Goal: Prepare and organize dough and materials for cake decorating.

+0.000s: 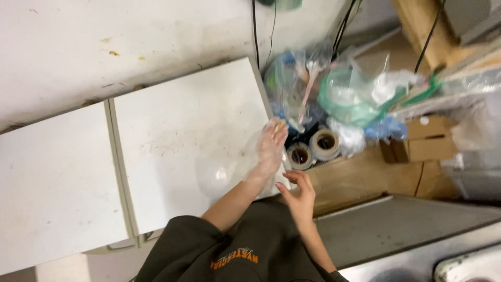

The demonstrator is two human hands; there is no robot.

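Clear plastic bag (229, 169) sheathes left hand (271, 146); right hand (301, 196) grips its edge.

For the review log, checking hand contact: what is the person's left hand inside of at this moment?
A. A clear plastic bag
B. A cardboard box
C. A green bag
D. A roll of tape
A: the left hand shows through the thin film of a clear plastic bag lying over the white cabinet top, while the right hand grips the bag's edge.
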